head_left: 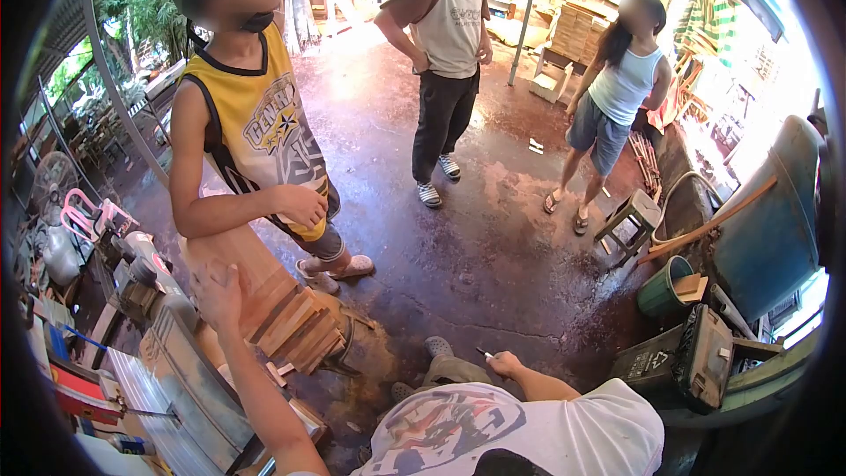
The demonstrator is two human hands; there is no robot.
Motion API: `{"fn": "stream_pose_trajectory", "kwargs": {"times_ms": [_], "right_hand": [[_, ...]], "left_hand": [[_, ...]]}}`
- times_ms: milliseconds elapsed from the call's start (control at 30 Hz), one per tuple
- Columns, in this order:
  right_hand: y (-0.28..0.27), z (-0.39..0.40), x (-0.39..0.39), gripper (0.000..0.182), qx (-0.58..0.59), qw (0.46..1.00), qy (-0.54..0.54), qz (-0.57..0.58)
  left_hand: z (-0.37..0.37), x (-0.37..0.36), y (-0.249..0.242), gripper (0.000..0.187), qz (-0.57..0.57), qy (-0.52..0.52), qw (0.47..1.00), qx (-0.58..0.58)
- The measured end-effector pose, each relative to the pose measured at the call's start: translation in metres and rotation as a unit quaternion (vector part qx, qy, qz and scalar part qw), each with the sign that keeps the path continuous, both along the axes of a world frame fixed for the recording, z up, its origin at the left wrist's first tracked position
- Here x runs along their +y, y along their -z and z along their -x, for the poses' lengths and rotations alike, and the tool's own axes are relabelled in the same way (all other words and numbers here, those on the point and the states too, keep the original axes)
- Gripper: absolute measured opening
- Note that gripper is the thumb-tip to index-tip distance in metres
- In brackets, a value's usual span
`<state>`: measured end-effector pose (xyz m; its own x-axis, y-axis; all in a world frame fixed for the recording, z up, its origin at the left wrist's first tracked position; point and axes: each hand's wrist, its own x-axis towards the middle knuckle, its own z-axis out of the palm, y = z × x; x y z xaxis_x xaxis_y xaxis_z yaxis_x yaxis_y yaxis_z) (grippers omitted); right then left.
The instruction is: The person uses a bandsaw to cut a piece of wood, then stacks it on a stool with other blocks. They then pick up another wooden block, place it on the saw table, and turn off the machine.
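My left hand (218,293) reaches out on the left with its fingers apart and nothing visible in it. It overlaps the edge of a stack of brown wooden boards (304,322) and is close to a table machine with a grey metal top (189,379). Low in the middle, my right hand (505,364) is closed around a slim marker (482,353) with a dark tip, held beside my leg. Across the boards stands a person in a yellow jersey (264,115), one forearm held over the stack.
Two more people stand farther back, one in a raglan shirt (449,18), one in a white tank top (626,79). A stool (630,220), a green bucket (665,286), a black bin (674,357) and a blue drum (767,220) line the right side.
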<state>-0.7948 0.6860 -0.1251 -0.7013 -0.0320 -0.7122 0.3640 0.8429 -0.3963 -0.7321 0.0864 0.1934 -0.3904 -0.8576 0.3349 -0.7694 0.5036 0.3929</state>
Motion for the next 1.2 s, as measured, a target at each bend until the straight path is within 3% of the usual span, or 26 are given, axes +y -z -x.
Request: {"fn": "stream_pose_trajectory", "kwargs": {"times_ms": [1200], "right_hand": [[-0.004, -0.005, 0.005, 0.043, 0.002, 1.000, -0.008, -0.002]], "left_hand": [[0.000, -0.003, 0.003, 0.070, 0.015, 0.011, 1.000, 0.011]]}}
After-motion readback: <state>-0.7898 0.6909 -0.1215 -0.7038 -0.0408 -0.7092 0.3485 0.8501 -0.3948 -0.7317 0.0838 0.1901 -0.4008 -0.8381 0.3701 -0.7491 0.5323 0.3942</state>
